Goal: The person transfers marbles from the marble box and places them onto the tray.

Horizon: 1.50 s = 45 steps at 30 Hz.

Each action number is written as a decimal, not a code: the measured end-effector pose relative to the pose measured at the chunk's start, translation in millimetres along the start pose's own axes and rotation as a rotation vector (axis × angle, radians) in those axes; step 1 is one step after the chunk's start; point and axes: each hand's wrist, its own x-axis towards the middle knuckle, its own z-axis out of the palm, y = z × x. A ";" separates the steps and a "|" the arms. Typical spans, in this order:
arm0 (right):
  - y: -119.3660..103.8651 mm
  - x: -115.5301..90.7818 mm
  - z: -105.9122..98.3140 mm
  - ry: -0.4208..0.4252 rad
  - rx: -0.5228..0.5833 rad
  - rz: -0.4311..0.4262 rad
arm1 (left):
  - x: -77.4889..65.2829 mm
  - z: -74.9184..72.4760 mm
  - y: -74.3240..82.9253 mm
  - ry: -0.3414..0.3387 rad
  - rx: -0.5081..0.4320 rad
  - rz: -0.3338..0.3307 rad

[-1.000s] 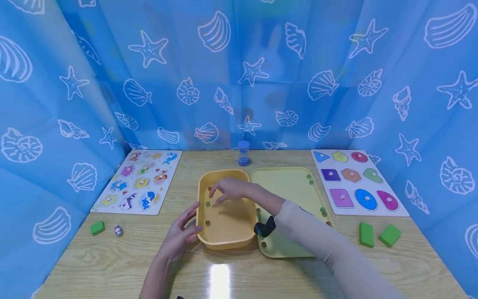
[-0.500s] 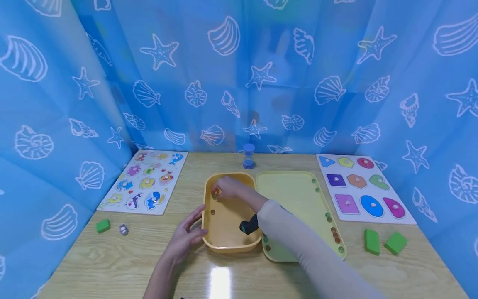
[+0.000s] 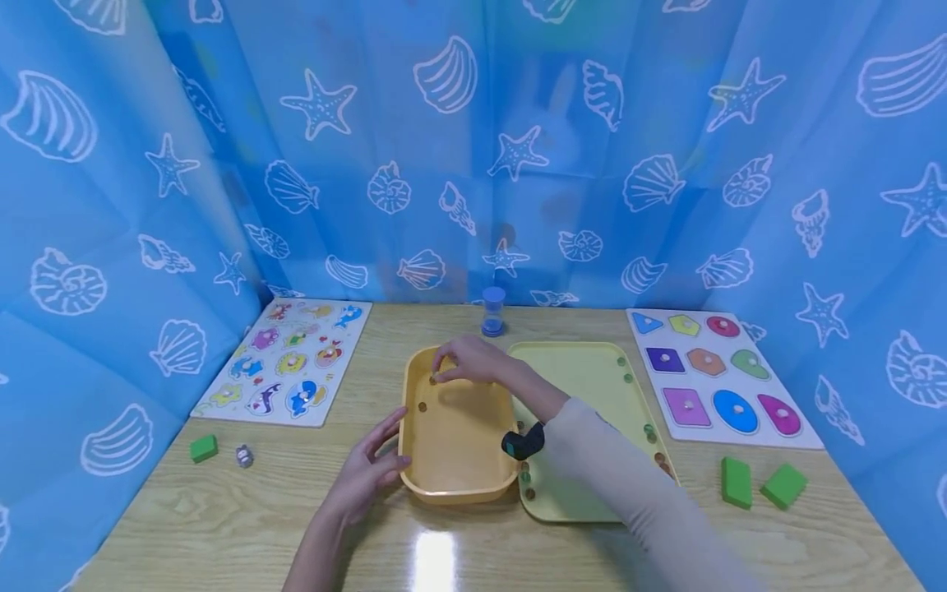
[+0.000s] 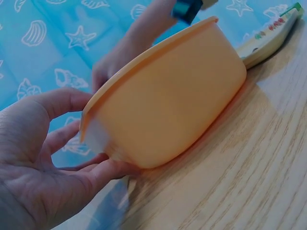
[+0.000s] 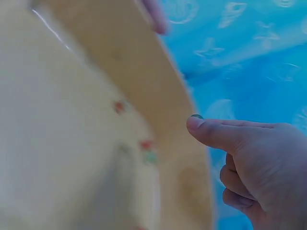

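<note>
In the head view my left hand (image 3: 362, 477) holds the left side of a deep orange tub (image 3: 459, 497). The left wrist view has those fingers at the rim and low on the tub's outer wall (image 4: 177, 96). Over the back of the tub, my right hand (image 3: 477, 359) pinches a small green glass bead (image 5: 197, 116), which shows at the thumb tip in the right wrist view. Two brown beads lie inside along the left: a nearer brown bead (image 3: 422, 407) and a farther brown bead (image 3: 432, 380) just under the right fingertips.
A shallow yellow tray (image 3: 565, 349) adjoins the tub, with green and brown beads along both sides. Behind stands a blue hourglass (image 3: 493, 311). Sea-animal (image 3: 288, 362) and shape (image 3: 703, 362) puzzle boards flank them. Green blocks (image 3: 736, 482) and a small figurine (image 3: 244, 455) lie nearer.
My right hand reached down to the beads at the tub's back left, took up the green one, and has risen and shifted right. My left hand stays on the tub.
</note>
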 end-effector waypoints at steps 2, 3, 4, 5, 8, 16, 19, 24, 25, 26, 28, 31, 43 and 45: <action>10.0 -14.8 -14.1 0.039 0.033 0.021 | 0.0 0.6 0.4 0.017 0.010 -0.006; 16.7 -23.1 -20.0 0.062 0.049 0.037 | 0.1 0.9 0.5 0.024 0.013 -0.009; 24.4 -32.1 -24.9 0.086 0.060 0.061 | 0.4 1.3 0.7 0.028 0.012 -0.012; 33.2 -41.3 -28.6 0.112 0.065 0.078 | 0.7 1.7 0.7 0.030 0.015 -0.013; 61.4 -72.0 -32.4 0.174 0.071 0.145 | 1.5 2.5 0.6 0.037 0.024 -0.025; 117.6 -140.7 -16.0 0.223 0.035 0.310 | -0.3 4.7 1.3 0.042 0.008 -0.040; 129.1 -151.2 -10.4 0.240 0.022 0.329 | -1.5 4.9 2.3 0.043 0.001 -0.038; 132.9 -152.2 -9.6 0.255 0.025 0.313 | -2.0 4.4 2.6 0.050 -0.022 -0.032; 130.6 -150.4 -11.1 0.259 0.024 0.308 | -1.9 4.3 2.4 0.050 -0.027 -0.031; 127.0 -147.9 -13.3 0.262 0.024 0.302 | -1.8 4.4 2.2 0.050 -0.033 -0.033; 116.6 -140.8 -19.1 0.271 0.033 0.296 | -1.7 4.6 2.1 0.045 -0.039 -0.033; 95.2 -125.2 -29.7 0.289 0.044 0.257 | -1.5 5.1 1.7 0.034 -0.046 -0.029; 8.3 -28.0 -21.7 0.144 0.106 0.019 | -1.9 2.1 -1.0 -0.013 -0.010 0.013; 3.5 -14.4 -12.7 0.092 0.108 0.028 | -1.0 2.9 -2.3 -0.012 -0.023 -0.004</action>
